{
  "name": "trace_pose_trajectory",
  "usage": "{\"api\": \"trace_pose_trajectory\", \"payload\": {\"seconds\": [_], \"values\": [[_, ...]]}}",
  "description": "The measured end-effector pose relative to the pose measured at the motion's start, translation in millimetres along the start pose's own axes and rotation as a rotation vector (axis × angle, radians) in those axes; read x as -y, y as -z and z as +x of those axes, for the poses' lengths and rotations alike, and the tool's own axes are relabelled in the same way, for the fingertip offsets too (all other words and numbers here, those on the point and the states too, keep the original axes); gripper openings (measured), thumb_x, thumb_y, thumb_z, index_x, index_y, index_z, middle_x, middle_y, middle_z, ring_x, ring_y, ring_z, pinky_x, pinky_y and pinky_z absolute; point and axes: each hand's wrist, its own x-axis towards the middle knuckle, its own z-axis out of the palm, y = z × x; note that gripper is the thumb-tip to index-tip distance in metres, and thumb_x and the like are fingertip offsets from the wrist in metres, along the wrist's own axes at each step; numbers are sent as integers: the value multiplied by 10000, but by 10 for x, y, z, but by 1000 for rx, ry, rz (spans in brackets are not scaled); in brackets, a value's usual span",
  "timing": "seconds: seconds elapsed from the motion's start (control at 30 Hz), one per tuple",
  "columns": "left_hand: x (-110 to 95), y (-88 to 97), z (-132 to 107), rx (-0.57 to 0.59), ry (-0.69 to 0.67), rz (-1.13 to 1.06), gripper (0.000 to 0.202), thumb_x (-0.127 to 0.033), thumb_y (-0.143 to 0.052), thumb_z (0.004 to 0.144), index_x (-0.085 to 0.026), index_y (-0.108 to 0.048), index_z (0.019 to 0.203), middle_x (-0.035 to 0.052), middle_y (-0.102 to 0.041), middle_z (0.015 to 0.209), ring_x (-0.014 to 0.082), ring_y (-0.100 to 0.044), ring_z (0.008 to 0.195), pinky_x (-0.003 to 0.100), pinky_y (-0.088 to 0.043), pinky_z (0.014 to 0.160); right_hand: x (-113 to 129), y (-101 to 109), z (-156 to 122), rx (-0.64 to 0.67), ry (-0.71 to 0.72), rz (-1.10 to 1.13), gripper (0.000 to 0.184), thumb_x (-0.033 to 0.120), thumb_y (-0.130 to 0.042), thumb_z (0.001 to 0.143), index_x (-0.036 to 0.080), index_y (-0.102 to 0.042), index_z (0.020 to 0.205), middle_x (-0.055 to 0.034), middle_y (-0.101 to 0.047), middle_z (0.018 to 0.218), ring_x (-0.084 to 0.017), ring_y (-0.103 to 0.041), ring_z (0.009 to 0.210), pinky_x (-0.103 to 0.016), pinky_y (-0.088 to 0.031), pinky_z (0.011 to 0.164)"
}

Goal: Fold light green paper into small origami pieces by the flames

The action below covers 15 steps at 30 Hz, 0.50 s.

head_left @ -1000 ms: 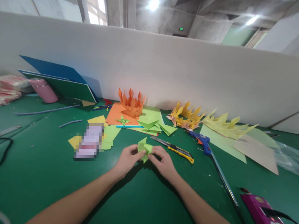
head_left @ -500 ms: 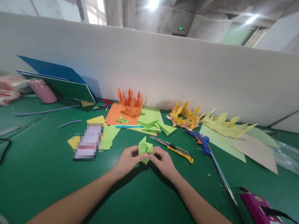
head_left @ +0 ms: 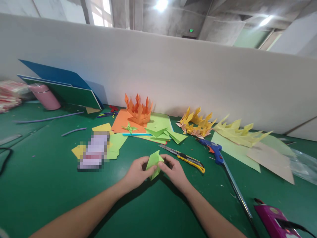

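Observation:
A small piece of folded light-green paper is held between both hands just above the green table. My left hand pinches its left side, thumb on the near face. On the right side, my right hand grips it with the thumb pressed near the upper right corner. Fingers behind the paper are partly hidden. A yellow utility knife lies right beside my right hand. Beyond the hands, more folded green paper pieces rest on a stack of coloured sheets.
An orange paper crown, a yellow crown and a pale-yellow spiked strip stand along the white partition. A blue glue gun lies right, near a magenta device. At left are a blurred-out phone and a pink bottle.
The folded green paper has been tilted and turned between the fingers, so a flatter face now shows. The right thumb has shifted up on it. Everything else stays put.

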Motion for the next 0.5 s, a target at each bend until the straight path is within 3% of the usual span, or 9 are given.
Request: {"api": "trace_pose_trajectory", "payload": {"seconds": [0.17, 0.27, 0.37, 0.5], "values": [[37, 4, 4, 27, -109, 303, 154, -301, -536, 671, -156, -523, 622, -32, -447, 585, 109, -409, 564, 217, -327, 514, 19, 18, 16, 46, -146, 171, 272, 434, -642, 673, 166, -615, 634, 17, -573, 593, -122, -494, 572, -250, -418, 596], [27, 9, 6, 21, -146, 358, 139, -277, -513, 672, -166, -478, 596, -30, -430, 599, 110, -410, 575, 219, -331, 524, 38, 16, 21, 22, -199, 239, 272, 424, -693, 621, 167, -607, 595, 34, -557, 551, -106, -476, 535, -237, -410, 572], [9, 8, -3, 42, -113, 306, 105, -260, -506, 672, -171, -481, 622, -14, -487, 629, 124, -470, 605, 227, -376, 550, 45, 10, 22, 15, -235, 298, 288, 423, -716, 594, 171, -581, 559, 41, -549, 520, -102, -478, 506, -239, -413, 554], [3, -5, -17, 140, -18, 69, 117, -283, -508, 703, -172, -489, 731, 14, -583, 685, 154, -581, 649, 260, -457, 601, 47, 11, 21, 7, -261, 351, 303, 415, -742, 563, 170, -564, 550, 38, -565, 539, -101, -490, 513, -237, -411, 553]]}}
